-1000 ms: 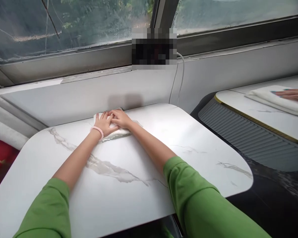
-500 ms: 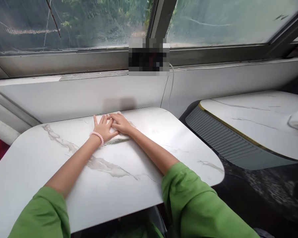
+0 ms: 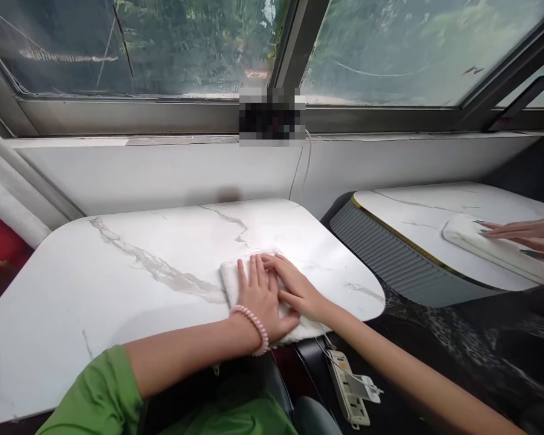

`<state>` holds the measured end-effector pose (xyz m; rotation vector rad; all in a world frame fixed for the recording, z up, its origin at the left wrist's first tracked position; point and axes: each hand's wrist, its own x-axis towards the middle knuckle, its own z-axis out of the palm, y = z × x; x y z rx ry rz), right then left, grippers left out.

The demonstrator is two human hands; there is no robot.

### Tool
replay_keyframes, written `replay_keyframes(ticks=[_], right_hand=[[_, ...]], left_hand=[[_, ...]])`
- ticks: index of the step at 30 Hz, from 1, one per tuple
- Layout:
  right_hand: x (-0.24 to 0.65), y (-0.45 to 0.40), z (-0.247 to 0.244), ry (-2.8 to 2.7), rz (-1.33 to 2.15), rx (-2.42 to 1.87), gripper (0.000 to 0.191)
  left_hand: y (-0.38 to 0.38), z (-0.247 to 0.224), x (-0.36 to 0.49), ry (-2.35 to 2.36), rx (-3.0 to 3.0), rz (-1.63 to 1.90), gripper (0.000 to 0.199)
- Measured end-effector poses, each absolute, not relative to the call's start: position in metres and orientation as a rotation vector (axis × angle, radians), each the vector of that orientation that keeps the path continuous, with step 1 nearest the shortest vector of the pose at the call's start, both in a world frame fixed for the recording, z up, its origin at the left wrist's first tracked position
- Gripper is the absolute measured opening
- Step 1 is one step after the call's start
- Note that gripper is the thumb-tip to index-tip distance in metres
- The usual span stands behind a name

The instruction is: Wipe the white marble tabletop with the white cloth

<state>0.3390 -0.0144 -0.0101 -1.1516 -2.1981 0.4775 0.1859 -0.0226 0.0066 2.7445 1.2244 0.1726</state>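
A folded white cloth [image 3: 229, 279] lies flat at the near right edge of the white marble-patterned table [image 3: 172, 241]. My left hand [image 3: 262, 299], with a pink coiled band at the wrist, presses on it with fingers spread. Beside it, my right hand [image 3: 299, 290] also rests flat, its fingers overlapping the left hand's fingertips. Both palms hide the middle of the cloth. Part of the cloth reaches the table's near edge below my hands.
To the right, another person's hands [image 3: 526, 235] rest on a white cloth [image 3: 476, 241] on a second marbled table [image 3: 412, 202]. A power strip [image 3: 347, 386] with a plugged-in charger sits below my table's edge. Windows and a sill line the back.
Both my hands and the cloth have moved from the table's far side toward me and to the right. The other person's hands have come into view on the second table.
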Motion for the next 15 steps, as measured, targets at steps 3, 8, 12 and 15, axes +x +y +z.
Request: replay_keyframes(ticks=[3,8,12,15], right_hand=[[0.354,-0.021,-0.01,-2.171,0.479,-1.213,0.04],[0.369,-0.009,-0.011,-2.161,0.479,-1.221,0.035],[0.372,0.003,-0.011,-2.153,0.463,-1.22,0.033],[0.372,0.013,-0.011,-2.125,0.48,-1.211,0.031]], left_hand=[[-0.024,0.005,0.2,1.184,2.732,0.216,0.089],[-0.013,0.003,0.214,1.155,2.711,0.236,0.089],[-0.001,0.002,0.218,1.17,2.705,0.251,0.088],[0.008,0.001,0.22,1.188,2.699,0.263,0.088]])
